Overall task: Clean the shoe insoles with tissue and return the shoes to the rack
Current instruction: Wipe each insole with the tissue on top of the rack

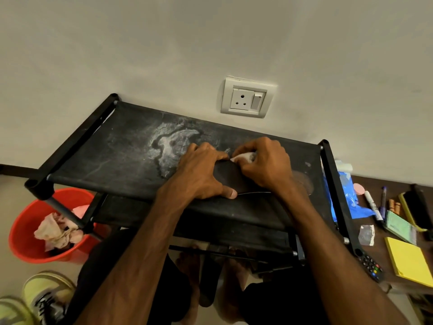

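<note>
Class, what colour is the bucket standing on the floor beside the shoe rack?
The bucket is red, seen best in the head view.

Two bare forearms reach up from the bottom of the frame and meet near the centre. The left hand (201,172) arches over a dark insole (228,177), knuckles raised, fingers bent down over its far end and thumb stretched flat along its near edge. Just to its right, almost touching, the right hand (263,164) is curled, fingertips pinching a small wad of white tissue (243,157) against the insole.
</note>
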`<state>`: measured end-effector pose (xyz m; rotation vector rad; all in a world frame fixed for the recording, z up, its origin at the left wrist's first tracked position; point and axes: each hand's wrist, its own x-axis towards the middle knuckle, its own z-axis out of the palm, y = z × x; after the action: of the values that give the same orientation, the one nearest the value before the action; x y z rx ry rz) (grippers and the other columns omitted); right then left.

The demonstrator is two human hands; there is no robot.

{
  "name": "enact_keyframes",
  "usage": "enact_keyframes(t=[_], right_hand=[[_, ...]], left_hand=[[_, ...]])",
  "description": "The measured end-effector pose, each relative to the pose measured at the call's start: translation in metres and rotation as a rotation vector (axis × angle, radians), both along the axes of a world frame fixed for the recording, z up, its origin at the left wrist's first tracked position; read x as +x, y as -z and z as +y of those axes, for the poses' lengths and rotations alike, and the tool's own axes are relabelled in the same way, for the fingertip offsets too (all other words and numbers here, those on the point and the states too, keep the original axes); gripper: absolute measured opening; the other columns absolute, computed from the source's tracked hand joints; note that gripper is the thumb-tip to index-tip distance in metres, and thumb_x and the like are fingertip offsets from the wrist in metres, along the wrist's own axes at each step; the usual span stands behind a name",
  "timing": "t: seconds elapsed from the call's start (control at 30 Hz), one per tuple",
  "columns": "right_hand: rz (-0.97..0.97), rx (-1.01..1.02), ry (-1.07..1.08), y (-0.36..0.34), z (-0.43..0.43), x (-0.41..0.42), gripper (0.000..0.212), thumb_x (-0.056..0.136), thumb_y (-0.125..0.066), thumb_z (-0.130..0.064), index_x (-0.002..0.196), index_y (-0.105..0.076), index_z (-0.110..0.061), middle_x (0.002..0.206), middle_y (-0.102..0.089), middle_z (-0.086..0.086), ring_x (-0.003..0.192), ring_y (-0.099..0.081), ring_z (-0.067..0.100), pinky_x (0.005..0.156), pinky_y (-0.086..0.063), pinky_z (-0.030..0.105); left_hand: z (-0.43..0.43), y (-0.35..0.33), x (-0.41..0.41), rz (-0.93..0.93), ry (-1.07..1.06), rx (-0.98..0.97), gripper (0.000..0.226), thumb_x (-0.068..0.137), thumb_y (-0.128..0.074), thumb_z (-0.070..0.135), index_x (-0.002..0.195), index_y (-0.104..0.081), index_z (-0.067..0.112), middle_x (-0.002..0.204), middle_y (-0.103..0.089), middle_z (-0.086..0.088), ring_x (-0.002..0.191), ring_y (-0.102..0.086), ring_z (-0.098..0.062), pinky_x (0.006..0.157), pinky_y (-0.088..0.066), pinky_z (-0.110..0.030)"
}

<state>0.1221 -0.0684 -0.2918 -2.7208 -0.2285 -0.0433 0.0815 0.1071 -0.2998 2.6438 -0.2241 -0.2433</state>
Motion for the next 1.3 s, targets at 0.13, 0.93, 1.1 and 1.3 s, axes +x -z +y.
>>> enact_keyframes(t=[0.13, 0.93, 1.1, 1.3], right_hand=[[0.020, 0.012, -0.064, 0.001, -0.001, 0.000, 0.016, 0.083, -0.076, -0.031, 0.096, -0.079, -0.040, 0.101, -0.077, -0.009, 0.094, -0.070, 0.017, 0.082, -0.061, 0.042], [0.173, -0.013, -0.253, -0.003, -0.006, -0.019, 0.026, 0.081, -0.080, -0.021, 0.098, -0.080, -0.041, 0.100, -0.077, -0.012, 0.090, -0.070, 0.009, 0.081, -0.062, 0.040], [0.174, -0.057, -0.256, -0.005, -0.011, -0.027, 0.029, 0.079, -0.078, -0.031, 0.098, -0.074, -0.052, 0.101, -0.076, -0.014, 0.090, -0.070, 0.011, 0.079, -0.062, 0.041], [-0.035, -0.103, -0.122, -0.007, 0.010, -0.011, 0.023, 0.086, -0.074, -0.030, 0.106, -0.076, -0.041, 0.108, -0.075, 0.000, 0.099, -0.069, 0.026, 0.084, -0.059, 0.046]], left_hand=[[-0.001, 0.001, -0.001, 0.001, -0.013, -0.015, 0.099, 0.061, -0.086, 0.065, 0.147, -0.047, 0.035, 0.144, -0.042, 0.001, 0.134, -0.032, -0.026, 0.111, -0.036, -0.044], [0.002, 0.009, 0.005, -0.007, 0.000, -0.034, 0.106, 0.054, -0.086, 0.070, 0.146, -0.049, 0.032, 0.144, -0.047, 0.001, 0.133, -0.039, -0.022, 0.113, -0.033, -0.046], [0.006, 0.010, 0.004, -0.047, 0.020, -0.059, 0.108, 0.053, -0.084, 0.073, 0.146, -0.049, 0.031, 0.141, -0.048, 0.003, 0.131, -0.041, -0.021, 0.113, -0.034, -0.043], [0.021, 0.006, -0.001, 0.000, -0.004, -0.218, 0.110, 0.059, -0.092, 0.054, 0.152, -0.040, 0.026, 0.143, -0.052, 0.011, 0.139, -0.038, -0.016, 0.117, -0.031, -0.037]])
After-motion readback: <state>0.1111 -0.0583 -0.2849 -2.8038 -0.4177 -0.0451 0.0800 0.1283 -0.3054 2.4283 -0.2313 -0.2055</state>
